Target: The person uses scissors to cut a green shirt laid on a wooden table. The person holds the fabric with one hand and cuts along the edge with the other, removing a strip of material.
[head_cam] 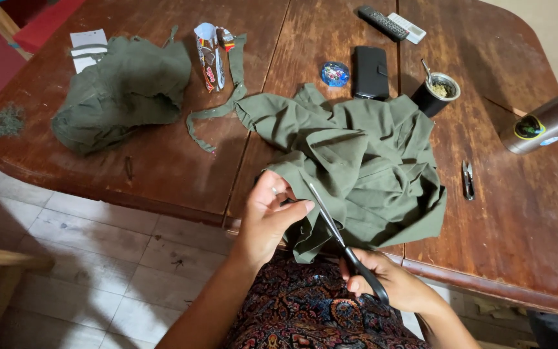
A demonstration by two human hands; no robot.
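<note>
Both hands are working at the near edge of the table: the left hand (267, 216) is pinching a fold of the crumpled olive-green woven fabric (356, 161) between thumb and fingertips, while the right hand (392, 284) is closing its fingers through the black handles of the long steel-bladed scissors (343, 242). That fabric is lying in a rumpled heap across the front middle of the worn reddish-brown wooden table (163, 161), one corner hanging over the edge toward the patterned lap, a narrow strip trailing off to the far left. The scissors are running on a diagonal, handles low at the right, tips pointing up and left into the pinched fold; whether the blades are parted cannot be told. A second bundle of olive-green cloth (121, 90) is sitting well apart at the left. Beyond the heap are lying a black wallet-like case (371, 71), a small blue round tin (335, 74), and a dark cup with a metal straw (437, 94); small metal snips (467, 179) are resting just to the right.
</note>
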